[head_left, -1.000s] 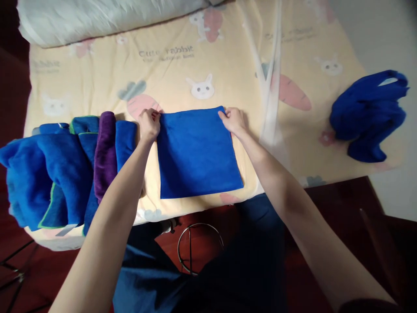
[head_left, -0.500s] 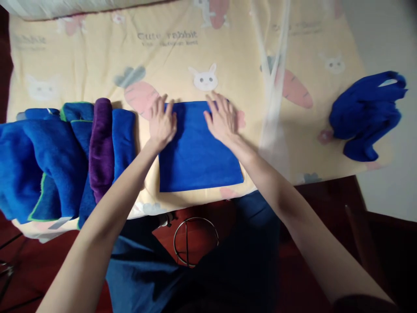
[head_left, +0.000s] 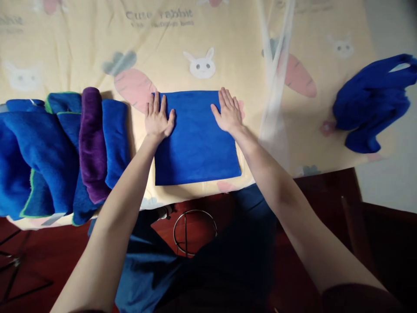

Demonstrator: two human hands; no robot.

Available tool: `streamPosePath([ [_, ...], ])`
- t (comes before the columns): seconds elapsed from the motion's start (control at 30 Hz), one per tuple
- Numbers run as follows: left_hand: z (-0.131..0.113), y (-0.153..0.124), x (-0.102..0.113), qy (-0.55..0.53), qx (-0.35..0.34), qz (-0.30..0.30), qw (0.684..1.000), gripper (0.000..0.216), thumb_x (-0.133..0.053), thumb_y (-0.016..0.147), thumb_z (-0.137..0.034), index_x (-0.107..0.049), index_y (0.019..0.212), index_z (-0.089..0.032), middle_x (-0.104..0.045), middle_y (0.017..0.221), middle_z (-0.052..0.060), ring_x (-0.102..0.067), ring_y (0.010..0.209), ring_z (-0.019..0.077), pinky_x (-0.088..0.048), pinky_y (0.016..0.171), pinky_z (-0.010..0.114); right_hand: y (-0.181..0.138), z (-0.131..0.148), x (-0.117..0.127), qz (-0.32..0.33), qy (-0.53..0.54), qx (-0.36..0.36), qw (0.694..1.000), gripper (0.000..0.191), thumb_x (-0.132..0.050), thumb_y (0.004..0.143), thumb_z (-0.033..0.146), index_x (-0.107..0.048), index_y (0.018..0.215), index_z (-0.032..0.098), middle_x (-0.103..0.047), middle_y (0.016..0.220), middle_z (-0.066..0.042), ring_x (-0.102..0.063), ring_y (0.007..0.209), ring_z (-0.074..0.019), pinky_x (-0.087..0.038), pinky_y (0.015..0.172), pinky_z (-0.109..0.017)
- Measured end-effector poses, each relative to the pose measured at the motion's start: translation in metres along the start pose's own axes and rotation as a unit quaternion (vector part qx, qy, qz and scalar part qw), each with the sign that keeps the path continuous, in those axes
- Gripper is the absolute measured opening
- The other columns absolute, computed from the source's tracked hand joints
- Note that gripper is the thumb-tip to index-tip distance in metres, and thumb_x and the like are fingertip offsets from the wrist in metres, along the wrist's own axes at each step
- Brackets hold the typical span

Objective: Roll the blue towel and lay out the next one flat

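Observation:
A blue towel [head_left: 197, 143] lies flat in a neat rectangle on the yellow rabbit-print cloth [head_left: 169, 56], close to its near edge. My left hand [head_left: 158, 117] rests palm down over the towel's far left corner, fingers stretched out and thumb apart. On the far right corner lies my right hand [head_left: 230, 113], also palm down with its fingers extended. Neither hand grips anything.
To the left lie a rolled blue towel [head_left: 115, 141], a rolled purple towel [head_left: 93, 148] and several overlapping blue and green-edged towels [head_left: 42, 148]. A crumpled blue towel [head_left: 371, 104] sits at the far right. Below the edge shows a round metal frame [head_left: 195, 211].
My left hand has slid a little to the left and my right hand a little to the right, out to the towel's far corners. The fingers now lie flatter. The view has shifted slightly.

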State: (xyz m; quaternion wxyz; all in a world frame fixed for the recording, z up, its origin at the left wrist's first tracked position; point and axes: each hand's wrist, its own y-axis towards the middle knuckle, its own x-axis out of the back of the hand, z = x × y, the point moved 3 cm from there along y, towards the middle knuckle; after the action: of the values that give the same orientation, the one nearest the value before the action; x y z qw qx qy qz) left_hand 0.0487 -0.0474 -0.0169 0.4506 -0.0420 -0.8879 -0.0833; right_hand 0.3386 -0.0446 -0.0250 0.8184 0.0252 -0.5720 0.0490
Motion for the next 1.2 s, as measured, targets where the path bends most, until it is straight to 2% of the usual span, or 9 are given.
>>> streamPosePath([
  [0.1,-0.005,0.006,0.003,0.008,0.004,0.010,1.000,0.077,-0.046,0.099,-0.064,-0.044,0.159,-0.016,-0.028,0.172,0.013,-0.011,0.163,0.0347,-0.001,0.133,0.055,0.003,0.009,0.004,0.004,-0.011,0.008,1.000,0.070,-0.026,0.110,0.048,-0.021,0.168,0.008,-0.022,0.174,-0.018,-0.015,0.163,-0.0349,-0.005,0.130,-0.067],
  [0.23,-0.040,0.000,0.007,0.017,-0.045,0.018,0.999,0.078,-0.049,0.098,-0.061,-0.042,0.160,-0.013,-0.026,0.173,0.013,-0.005,0.163,0.0367,0.002,0.132,0.057,-0.017,0.066,0.020,-0.032,-0.039,0.053,0.997,0.069,-0.030,0.109,0.042,-0.023,0.167,0.006,-0.021,0.174,-0.019,-0.011,0.164,-0.0370,-0.002,0.129,-0.069],
  [0.33,-0.070,-0.029,-0.003,0.011,-0.088,0.041,0.995,0.072,-0.045,0.101,-0.053,-0.040,0.162,-0.014,-0.027,0.173,0.012,-0.009,0.163,0.0340,0.000,0.133,0.054,-0.050,0.111,0.016,-0.026,-0.037,0.094,0.995,0.066,-0.032,0.108,0.034,-0.023,0.169,0.011,-0.020,0.176,-0.012,-0.009,0.165,-0.0308,-0.003,0.133,-0.060],
  [0.43,-0.082,-0.063,-0.018,-0.003,-0.069,0.057,0.996,0.067,-0.037,0.102,-0.043,-0.040,0.162,-0.013,-0.030,0.172,0.012,-0.014,0.163,0.0303,-0.004,0.134,0.052,-0.078,0.128,-0.005,0.022,-0.014,0.086,0.996,0.069,-0.034,0.106,0.031,-0.015,0.171,0.014,-0.018,0.176,-0.011,-0.008,0.165,-0.0304,-0.003,0.134,-0.060],
  [0.57,-0.080,-0.083,-0.026,-0.033,-0.038,0.047,0.998,0.065,-0.035,0.102,-0.039,-0.041,0.162,-0.016,-0.029,0.172,0.009,-0.015,0.163,0.0269,-0.004,0.134,0.050,-0.088,0.122,-0.024,0.038,0.008,0.065,0.997,0.071,-0.033,0.106,0.030,-0.010,0.171,0.014,-0.014,0.177,-0.010,-0.006,0.165,-0.0292,0.000,0.134,-0.059],
  [0.8,-0.074,-0.078,-0.017,-0.032,-0.047,0.049,0.997,0.065,-0.040,0.102,-0.046,-0.044,0.161,-0.018,-0.030,0.172,0.008,-0.017,0.163,0.0257,-0.004,0.135,0.048,-0.085,0.113,-0.015,0.041,0.035,0.084,0.995,0.071,-0.036,0.107,0.037,-0.013,0.171,0.014,-0.013,0.177,-0.009,-0.006,0.165,-0.0273,0.001,0.134,-0.055],
  [1.07,-0.020,-0.076,0.014,0.003,-0.026,0.032,0.999,0.070,-0.039,0.103,-0.054,-0.042,0.161,-0.015,-0.027,0.172,0.011,-0.015,0.163,0.0268,-0.005,0.135,0.049,-0.083,0.013,-0.003,-0.016,0.021,0.030,0.999,0.068,-0.025,0.110,0.044,-0.020,0.169,0.010,-0.019,0.176,-0.013,-0.014,0.164,-0.0271,-0.004,0.133,-0.058],
  [1.13,-0.015,-0.072,0.014,0.007,-0.019,0.035,0.999,0.070,-0.040,0.103,-0.053,-0.041,0.162,-0.014,-0.026,0.173,0.011,-0.013,0.164,0.0274,-0.002,0.135,0.050,-0.079,0.002,-0.006,-0.026,0.018,0.021,0.999,0.069,-0.024,0.110,0.044,-0.024,0.167,0.006,-0.020,0.175,-0.016,-0.016,0.164,-0.0292,-0.001,0.133,-0.059],
  [1.2,-0.019,-0.071,0.008,0.013,-0.005,0.035,0.999,0.071,-0.043,0.102,-0.050,-0.040,0.161,-0.011,-0.025,0.173,0.013,-0.010,0.164,0.0292,0.002,0.134,0.053,-0.077,0.007,-0.012,-0.036,0.015,0.002,0.999,0.070,-0.024,0.110,0.044,-0.027,0.165,0.001,-0.021,0.174,-0.019,-0.015,0.164,-0.0333,0.004,0.130,-0.064],
])
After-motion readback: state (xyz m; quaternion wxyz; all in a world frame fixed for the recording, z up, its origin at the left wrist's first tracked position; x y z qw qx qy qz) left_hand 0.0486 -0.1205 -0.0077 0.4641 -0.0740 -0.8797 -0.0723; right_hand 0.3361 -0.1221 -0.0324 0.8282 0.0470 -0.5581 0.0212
